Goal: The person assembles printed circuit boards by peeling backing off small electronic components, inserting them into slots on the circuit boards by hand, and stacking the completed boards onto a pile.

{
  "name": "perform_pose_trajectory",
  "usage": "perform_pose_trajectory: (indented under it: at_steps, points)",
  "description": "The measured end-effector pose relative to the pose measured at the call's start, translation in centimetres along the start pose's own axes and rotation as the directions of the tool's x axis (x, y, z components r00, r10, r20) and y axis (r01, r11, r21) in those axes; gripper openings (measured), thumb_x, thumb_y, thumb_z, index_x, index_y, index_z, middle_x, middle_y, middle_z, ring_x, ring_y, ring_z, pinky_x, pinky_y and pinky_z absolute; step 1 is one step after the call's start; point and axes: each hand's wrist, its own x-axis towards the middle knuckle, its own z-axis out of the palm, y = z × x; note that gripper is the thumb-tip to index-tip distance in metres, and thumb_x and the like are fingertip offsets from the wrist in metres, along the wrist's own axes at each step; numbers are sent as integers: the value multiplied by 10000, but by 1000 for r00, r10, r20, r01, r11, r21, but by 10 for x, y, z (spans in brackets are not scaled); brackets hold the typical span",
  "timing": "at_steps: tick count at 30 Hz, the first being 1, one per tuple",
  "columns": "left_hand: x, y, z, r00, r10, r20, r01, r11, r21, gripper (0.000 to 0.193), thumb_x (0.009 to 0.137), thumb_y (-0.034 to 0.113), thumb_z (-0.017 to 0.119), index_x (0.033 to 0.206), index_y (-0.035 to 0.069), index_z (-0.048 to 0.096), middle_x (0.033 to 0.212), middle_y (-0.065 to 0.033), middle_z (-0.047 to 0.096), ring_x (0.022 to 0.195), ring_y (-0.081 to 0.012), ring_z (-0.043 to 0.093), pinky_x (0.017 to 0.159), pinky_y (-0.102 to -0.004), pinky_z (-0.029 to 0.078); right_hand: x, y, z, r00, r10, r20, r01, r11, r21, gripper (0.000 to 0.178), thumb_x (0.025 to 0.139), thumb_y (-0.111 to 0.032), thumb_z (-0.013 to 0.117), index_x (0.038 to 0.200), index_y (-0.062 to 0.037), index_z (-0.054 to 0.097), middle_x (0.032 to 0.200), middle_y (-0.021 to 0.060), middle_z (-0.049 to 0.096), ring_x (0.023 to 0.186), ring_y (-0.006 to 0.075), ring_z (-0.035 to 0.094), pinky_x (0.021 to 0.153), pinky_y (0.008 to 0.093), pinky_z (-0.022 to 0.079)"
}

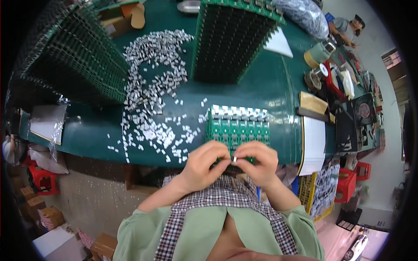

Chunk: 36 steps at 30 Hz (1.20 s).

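A green circuit board panel (238, 126) with rows of silver parts lies at the front edge of the table before me. Over its near edge, my right hand (260, 163) pinches a small white piece (235, 159) between thumb and forefinger. My left hand (208, 163) is closed beside it, its thumb and fingertips almost touching the right hand's. What the left fingertips hold, if anything, is hidden. Many loose small white and silver pieces (154, 132) are strewn over the table to the left of the panel.
Tall stacks of green circuit boards stand at the far left (82, 56) and far middle (235, 39). White sheets (313, 141) lie on the right of the green table (191, 93). Red stools (346, 185) stand to the right. Another person (348, 30) is at the far right.
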Motion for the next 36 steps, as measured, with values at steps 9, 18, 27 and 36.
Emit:
perform_pose_trajectory:
  at_steps: [9,18,27,36]
  points:
    - [-9,-1,-12,999,29,44,-25,995,-94,148,749,-27,665,869,0,582,826,-119,599,735,-264,611,630,-332,490,8,-10,2,987,12,160,-34,990,135,209,640,4,763,814,17,648,818,129,662,749,207,642,667,284,503]
    - [-9,-7,-22,1000,-3,5,4,983,-183,122,774,-41,642,880,-11,589,830,-111,599,727,-235,606,633,-310,485,18,-7,13,987,-11,160,-5,995,102,192,655,6,752,811,18,640,811,131,658,739,199,637,653,278,500]
    - [-12,-4,-25,989,-129,-66,117,980,-163,150,762,-26,665,901,-21,607,847,-120,611,773,-221,614,688,-299,497,15,-17,23,988,132,78,-136,989,49,184,686,-23,770,839,10,672,845,126,673,754,184,665,652,272,544]
    - [-16,-10,-25,987,-77,-140,75,997,-18,151,726,-32,692,873,-15,661,859,-136,670,750,-224,649,660,-295,507,21,-16,27,995,-75,61,85,981,-173,215,656,-26,785,820,1,649,800,110,668,755,220,660,652,292,526]
